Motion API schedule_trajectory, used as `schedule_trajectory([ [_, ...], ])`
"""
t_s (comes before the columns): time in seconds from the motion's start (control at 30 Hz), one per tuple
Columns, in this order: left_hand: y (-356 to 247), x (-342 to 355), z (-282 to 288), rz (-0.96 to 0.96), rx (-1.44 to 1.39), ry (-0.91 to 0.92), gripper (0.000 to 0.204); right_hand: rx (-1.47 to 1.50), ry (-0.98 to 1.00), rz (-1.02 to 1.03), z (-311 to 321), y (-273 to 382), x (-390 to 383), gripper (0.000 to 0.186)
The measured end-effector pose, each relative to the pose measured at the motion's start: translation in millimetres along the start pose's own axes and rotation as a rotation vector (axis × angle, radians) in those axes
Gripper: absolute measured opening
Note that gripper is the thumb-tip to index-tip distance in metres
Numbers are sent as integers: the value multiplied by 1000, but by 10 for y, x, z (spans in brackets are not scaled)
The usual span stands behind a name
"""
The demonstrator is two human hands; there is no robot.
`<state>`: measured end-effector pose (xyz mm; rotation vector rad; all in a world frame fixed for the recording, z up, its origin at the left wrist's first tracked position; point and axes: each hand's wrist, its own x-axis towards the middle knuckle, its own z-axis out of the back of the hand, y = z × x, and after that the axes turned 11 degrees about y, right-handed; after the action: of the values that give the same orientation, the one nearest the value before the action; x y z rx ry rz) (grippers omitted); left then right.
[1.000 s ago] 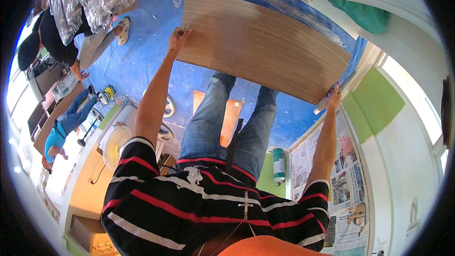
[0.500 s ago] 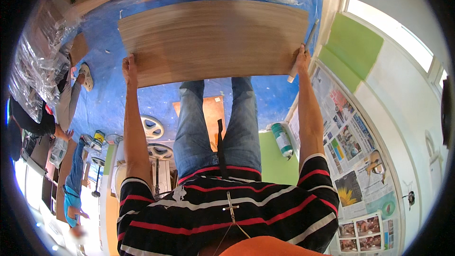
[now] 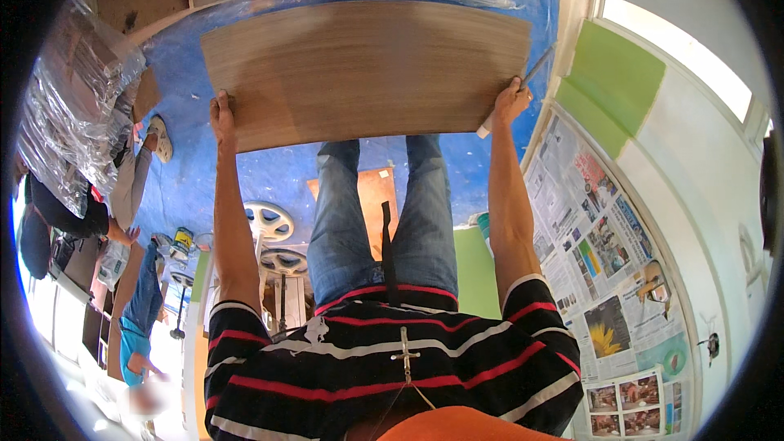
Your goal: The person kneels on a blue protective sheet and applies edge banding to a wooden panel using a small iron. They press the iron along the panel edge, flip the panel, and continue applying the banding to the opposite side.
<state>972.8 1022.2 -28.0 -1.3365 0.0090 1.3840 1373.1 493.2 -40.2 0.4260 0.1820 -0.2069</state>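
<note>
A wide wood-grain board (image 3: 376, 69) is held out in front of me above the blue floor covering. My left hand (image 3: 222, 118) is closed on its near left corner, thumb on the upper face and the other fingers mostly hidden. At the near right corner my right hand (image 3: 513, 101) is closed around the board's edge. A slim rod with a pale, thicker end (image 3: 485, 127) passes through or under that same hand, sticking out on both sides; its kind I cannot make out.
Newspaper sheets (image 3: 600, 265) cover the wall side at right. Plastic-wrapped goods (image 3: 77, 106) stand at left, near a person's legs (image 3: 139, 175). An orange-brown panel (image 3: 376, 196) lies behind my legs, with pale spoked wheels (image 3: 269, 220) beside it. Blue sheeting (image 3: 180, 171) covers the floor.
My right hand has shifted inward to the left, and the rod now slants more. The board stays nearly in place, still held by both hands.
</note>
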Motion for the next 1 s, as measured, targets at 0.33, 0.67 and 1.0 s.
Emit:
schedule_trajectory([
  [0.33,-305,-87,-36,-95,68,-126,59,443,180,26,176,-90,99,45],
  [0.67,-550,-279,-9,-17,-53,-89,59,303,448,-26,644,136,493,53],
  [1.0,-882,-1002,456,60,88,29,61,526,646,-92,1737,320,477,36],
])
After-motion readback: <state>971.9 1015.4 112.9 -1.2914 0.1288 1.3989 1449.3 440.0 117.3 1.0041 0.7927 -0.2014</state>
